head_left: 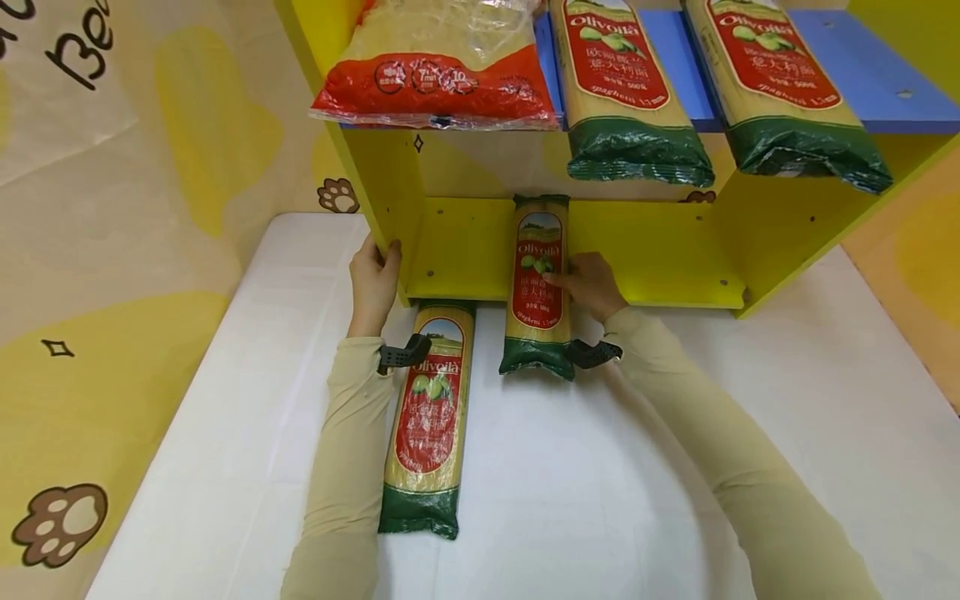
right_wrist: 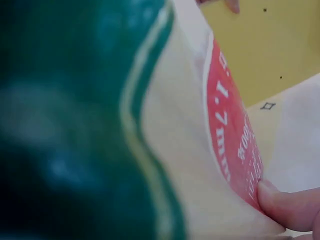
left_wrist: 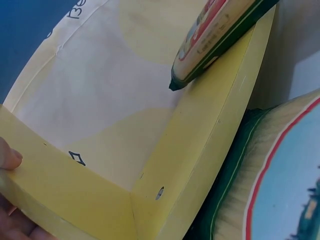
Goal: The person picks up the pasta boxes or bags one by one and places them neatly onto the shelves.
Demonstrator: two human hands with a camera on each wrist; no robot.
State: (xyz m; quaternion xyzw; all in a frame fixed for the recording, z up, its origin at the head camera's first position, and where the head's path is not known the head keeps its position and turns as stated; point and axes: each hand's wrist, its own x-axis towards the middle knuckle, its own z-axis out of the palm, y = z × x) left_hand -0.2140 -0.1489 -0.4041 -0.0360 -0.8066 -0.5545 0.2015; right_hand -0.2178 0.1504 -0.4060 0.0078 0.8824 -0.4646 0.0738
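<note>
My right hand [head_left: 592,283] grips a spaghetti packet [head_left: 538,275] by its right side, thumb on the red label. That packet lies over the yellow bottom shelf [head_left: 652,262], its green lower end sticking out past the front edge. In the right wrist view, the thumb [right_wrist: 285,202] presses the wrapper. My left hand [head_left: 373,283] holds the front edge of the shelf unit's left side panel [head_left: 378,167], thumb on the inner face. Beneath the left wrist, a second spaghetti packet [head_left: 429,417] lies on the white table, its upper end at the shelf's front edge.
On the blue upper shelf [head_left: 892,75] lie a red-and-clear noodle bag [head_left: 442,75] and two more spaghetti packets, one in the middle [head_left: 622,75] and one to the right [head_left: 780,75], all overhanging the front. A patterned cloth [head_left: 210,150] hangs behind the table [head_left: 600,500].
</note>
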